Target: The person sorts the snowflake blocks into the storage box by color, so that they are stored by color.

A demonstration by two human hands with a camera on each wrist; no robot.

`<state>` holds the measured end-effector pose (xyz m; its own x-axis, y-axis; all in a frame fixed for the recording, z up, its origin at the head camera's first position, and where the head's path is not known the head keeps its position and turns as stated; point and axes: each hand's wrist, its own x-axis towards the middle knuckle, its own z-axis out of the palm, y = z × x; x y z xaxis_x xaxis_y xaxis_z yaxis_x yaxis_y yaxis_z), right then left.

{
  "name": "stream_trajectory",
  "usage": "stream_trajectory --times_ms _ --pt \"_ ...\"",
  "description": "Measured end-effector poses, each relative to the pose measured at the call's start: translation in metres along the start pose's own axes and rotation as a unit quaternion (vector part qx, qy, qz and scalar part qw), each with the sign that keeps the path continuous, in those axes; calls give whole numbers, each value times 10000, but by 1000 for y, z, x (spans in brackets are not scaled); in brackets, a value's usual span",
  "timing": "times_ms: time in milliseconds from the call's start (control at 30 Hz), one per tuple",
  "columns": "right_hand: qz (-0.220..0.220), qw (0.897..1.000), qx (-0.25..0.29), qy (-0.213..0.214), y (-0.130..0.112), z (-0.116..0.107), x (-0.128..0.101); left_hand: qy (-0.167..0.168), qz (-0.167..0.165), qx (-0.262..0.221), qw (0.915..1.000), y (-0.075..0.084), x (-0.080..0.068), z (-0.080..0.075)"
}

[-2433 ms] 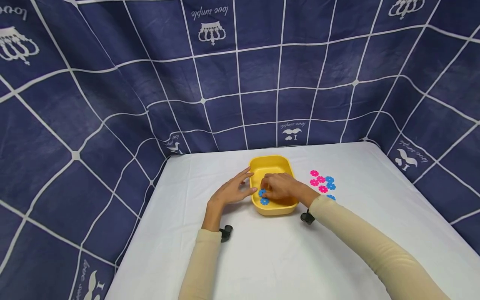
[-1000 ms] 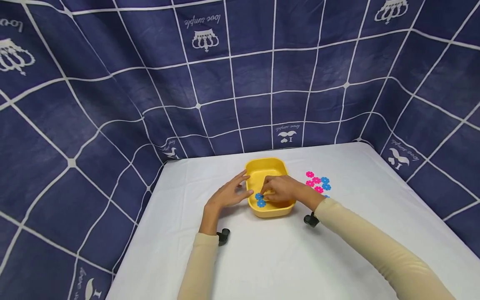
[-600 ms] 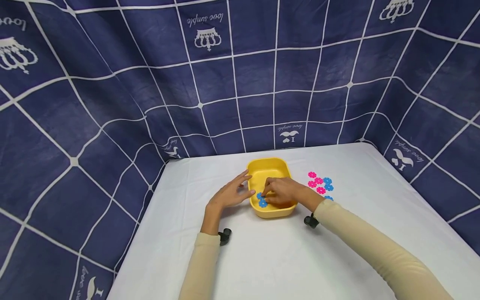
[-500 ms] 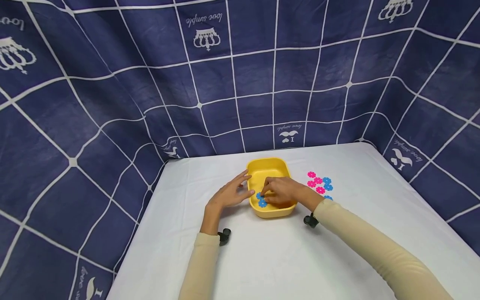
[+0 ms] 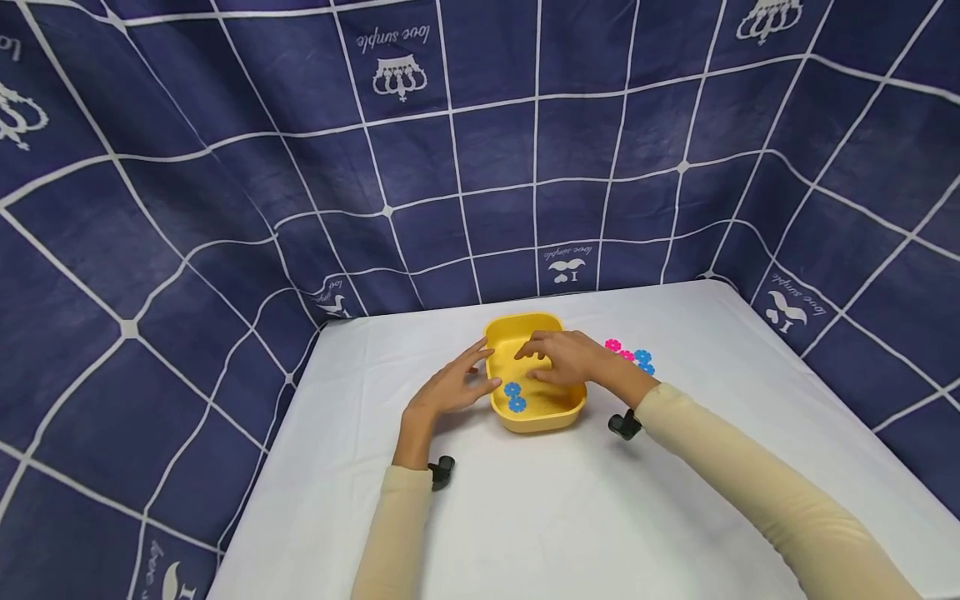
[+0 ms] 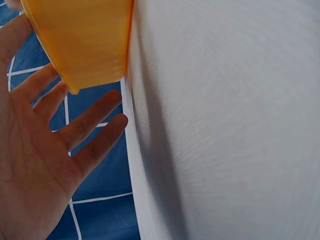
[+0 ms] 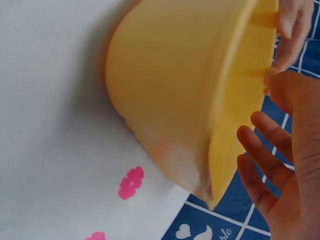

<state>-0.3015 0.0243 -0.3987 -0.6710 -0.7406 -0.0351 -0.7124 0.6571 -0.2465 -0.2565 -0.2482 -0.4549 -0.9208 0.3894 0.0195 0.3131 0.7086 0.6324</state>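
We see two blue flower pieces (image 5: 517, 404) inside the yellow tray (image 5: 540, 423).
They lie toward its near-left corner; the right hand (image 5: 566, 357) hangs over it, fingers loosely parted, the left hand (image 5: 448, 387) spread beside it.

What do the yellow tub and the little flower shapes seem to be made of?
The yellow tub: probably plastic, smooth and softly glossy; its walls show a sheen and rounded corners. The blue flower shapes and pink flower shapes: perhaps matt plastic or foam; they look flat and evenly coloured, but too small to be sure.
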Motion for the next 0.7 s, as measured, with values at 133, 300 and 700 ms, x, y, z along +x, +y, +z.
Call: stream_trajectory --times_ms 133,300,700 --pt "-74 9997 32 215 -1 -6 -3 14 31 52 10000 0 1 0" --pt "7 9996 104 245 -4 -10 -7 -11 -24 46 10000 -1 0 2" --pt "306 9980 197 512 16 -15 -27 51 66 7 10000 -1 4 5"
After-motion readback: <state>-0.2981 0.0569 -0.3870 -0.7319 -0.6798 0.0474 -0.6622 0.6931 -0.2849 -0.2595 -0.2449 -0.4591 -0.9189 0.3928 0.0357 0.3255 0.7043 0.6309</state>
